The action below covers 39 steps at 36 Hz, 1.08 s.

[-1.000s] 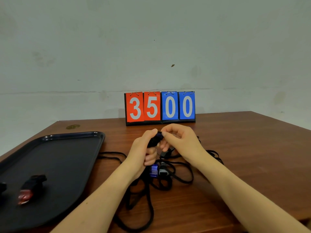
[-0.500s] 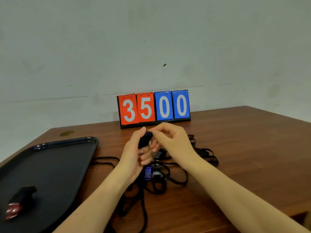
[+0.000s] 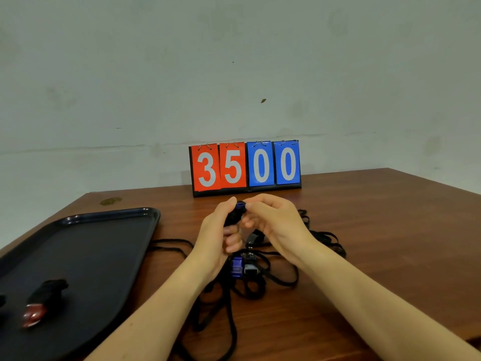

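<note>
Both hands meet above the middle of the brown table (image 3: 377, 230). My left hand (image 3: 217, 238) grips a small bundle of wound black cord with a blue whistle tip (image 3: 238, 212) showing at its top. My right hand (image 3: 276, 225) pinches the top of that bundle with thumb and forefinger. Under the hands lies a tangle of black cords (image 3: 263, 280) with a blue whistle (image 3: 236, 267) and a grey whistle (image 3: 251, 267) in it.
A black tray (image 3: 86, 246) lies at the left; on it rests a red whistle wrapped in black cord (image 3: 43, 300). A flip scoreboard reading 3500 (image 3: 246, 166) stands at the table's far edge against the wall.
The hands have stayed together on the bundle, with small finger movements. The camera has shifted slightly, so the scene sits a little differently in view.
</note>
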Motion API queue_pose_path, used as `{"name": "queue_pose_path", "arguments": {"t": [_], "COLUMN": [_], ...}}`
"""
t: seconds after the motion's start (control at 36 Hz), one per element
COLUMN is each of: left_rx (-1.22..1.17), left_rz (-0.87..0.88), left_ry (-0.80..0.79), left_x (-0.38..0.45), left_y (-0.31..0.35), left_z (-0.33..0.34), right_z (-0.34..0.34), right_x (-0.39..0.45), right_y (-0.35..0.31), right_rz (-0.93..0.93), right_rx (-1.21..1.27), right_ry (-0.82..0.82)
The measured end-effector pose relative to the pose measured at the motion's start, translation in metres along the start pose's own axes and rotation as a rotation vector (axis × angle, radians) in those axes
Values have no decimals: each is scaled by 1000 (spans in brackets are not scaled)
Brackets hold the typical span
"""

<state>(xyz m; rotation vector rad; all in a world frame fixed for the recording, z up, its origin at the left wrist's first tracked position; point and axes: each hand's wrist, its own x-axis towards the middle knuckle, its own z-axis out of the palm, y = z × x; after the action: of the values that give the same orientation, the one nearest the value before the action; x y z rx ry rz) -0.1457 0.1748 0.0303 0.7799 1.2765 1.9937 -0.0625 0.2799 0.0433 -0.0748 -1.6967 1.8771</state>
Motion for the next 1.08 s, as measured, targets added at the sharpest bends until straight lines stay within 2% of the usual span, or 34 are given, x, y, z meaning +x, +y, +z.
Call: {"name": "queue_pose_path", "arguments": {"t": [0.17, 0.31, 0.5, 0.78, 0.94, 1.08], "left_rx": [42, -4, -97, -82, -197, -238], "left_rz": [-12, -47, -109, -104, -108, -145], "left_ry": [-39, -109, -79, -69, 56, 9], "left_x": [0, 1, 5, 2, 2, 4], "left_y": [0, -1, -6, -5, -2, -1], "left_z": [1, 4, 4, 5, 5, 5], "right_z": [-3, -3, 2, 3, 11, 11], "right_x": [1, 0, -3, -3, -5, -5], "right_y": [-5, -7, -6, 1, 13, 13], "right_rz": [172, 57, -42, -86, -15, -48], "right_rx": [230, 88, -39, -151, -128, -191], "right_ry": [-86, 3, 64, 117, 67, 119]}}
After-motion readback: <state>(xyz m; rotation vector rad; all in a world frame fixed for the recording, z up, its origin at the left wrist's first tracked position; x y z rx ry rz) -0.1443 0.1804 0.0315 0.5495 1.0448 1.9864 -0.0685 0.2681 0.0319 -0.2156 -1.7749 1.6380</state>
